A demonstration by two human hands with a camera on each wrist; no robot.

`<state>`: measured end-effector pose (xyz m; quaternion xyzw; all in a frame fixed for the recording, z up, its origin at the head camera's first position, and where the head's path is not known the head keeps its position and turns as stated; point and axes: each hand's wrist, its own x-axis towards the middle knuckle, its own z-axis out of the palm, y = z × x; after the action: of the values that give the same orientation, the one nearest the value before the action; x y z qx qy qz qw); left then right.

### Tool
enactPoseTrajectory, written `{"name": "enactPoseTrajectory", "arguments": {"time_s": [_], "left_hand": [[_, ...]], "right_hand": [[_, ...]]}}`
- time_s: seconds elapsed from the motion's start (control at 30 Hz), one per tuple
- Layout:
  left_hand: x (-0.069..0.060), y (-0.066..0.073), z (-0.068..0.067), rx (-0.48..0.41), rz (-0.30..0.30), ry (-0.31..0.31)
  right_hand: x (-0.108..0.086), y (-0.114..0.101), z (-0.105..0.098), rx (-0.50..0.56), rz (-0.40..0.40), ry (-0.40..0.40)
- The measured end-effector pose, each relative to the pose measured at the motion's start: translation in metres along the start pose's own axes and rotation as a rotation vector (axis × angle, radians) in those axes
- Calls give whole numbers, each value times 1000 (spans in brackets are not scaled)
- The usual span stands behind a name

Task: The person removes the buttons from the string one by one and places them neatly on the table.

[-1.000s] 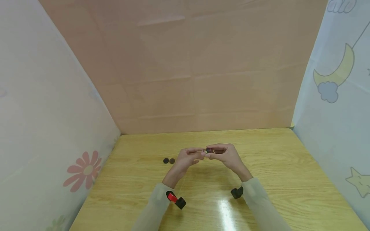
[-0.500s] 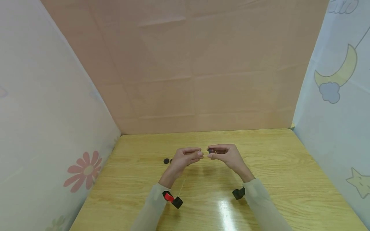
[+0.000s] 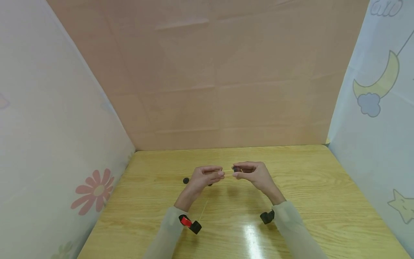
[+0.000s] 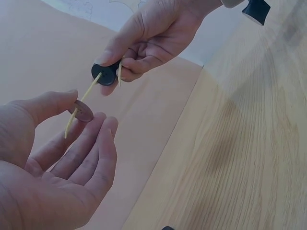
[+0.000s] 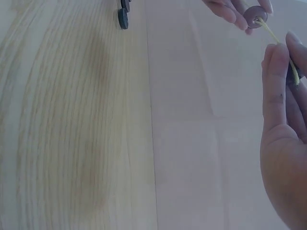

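My left hand pinches a brown button between thumb and fingertips. A yellow string passes through this button, its tip sticking out on the near side. Across a small gap, my right hand grips a dark button by its edge. The string runs taut from a hole in the dark button to the brown one. In the head view the dark piece looks thick, like more than one button stacked. A short string end hangs beside the right hand's fingers.
On the wooden table lies a dark button, with another partly hidden by the left hand. A thin yellow line shows near the left wrist. Beige paper stands behind, patterned walls at both sides.
My left hand has drawn left, away from the right hand, and the gap spanned by yellow string has widened. The right hand has barely moved and keeps its grip.
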<state>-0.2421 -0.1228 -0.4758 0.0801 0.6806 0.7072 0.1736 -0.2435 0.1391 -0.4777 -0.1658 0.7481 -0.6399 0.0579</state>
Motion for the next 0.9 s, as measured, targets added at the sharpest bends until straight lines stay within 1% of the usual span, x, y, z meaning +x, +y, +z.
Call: {"name": "enactPoseTrajectory", "arguments": {"time_s": [0.17, 0.4, 0.6, 0.67, 0.83, 0.9], "left_hand": [[-1, -1, -7, 11, -8, 25], [-3, -4, -14, 25, -18, 33], [-3, -8, -19, 40, -21, 69], [-2, -10, -21, 45, -32, 85], [-4, -13, -30, 97, -38, 122], [-5, -15, -34, 103, -38, 136]], "right_hand": [[1, 0, 1, 12, 0, -6], [-1, -2, 1, 16, 4, 7], [0, -2, 1, 36, -5, 4], [0, -2, 0, 42, -6, 5], [1, -3, -2, 44, -14, -2], [1, -3, -2, 44, -15, -2]]}}
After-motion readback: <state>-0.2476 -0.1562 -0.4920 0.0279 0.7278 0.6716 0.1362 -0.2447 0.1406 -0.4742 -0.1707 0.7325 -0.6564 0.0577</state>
